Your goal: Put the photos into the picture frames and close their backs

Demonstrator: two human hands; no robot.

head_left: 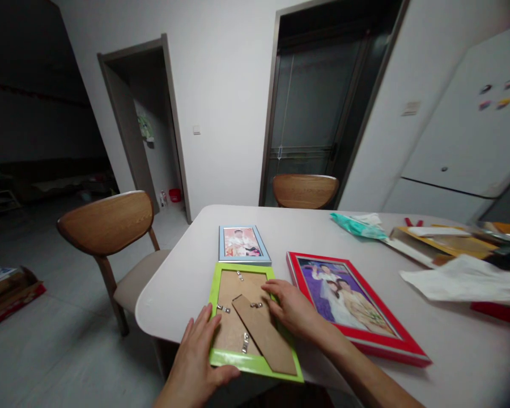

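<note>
A lime-green photo frame (255,371) lies face down at the table's near edge, its brown backboard (232,334) facing up. Small metal clips sit around the backboard, and a brown stand leg (266,337) lies slanted across it. Along the left rim rests my left hand (195,354), fingers spread, thumb near the lower rim. My right hand (291,309) bends its fingers over the right rim, fingertips on the backboard. Beyond the green frame is a light-blue photo frame (244,243), face up. To the right lies a red photo frame (357,300) with a picture of people.
The white table (182,289) also bears a teal packet (359,226), white paper (463,280) and opened cardboard packaging (446,241) at the right. One wooden chair (110,224) stands left of the table, another chair (305,191) behind it.
</note>
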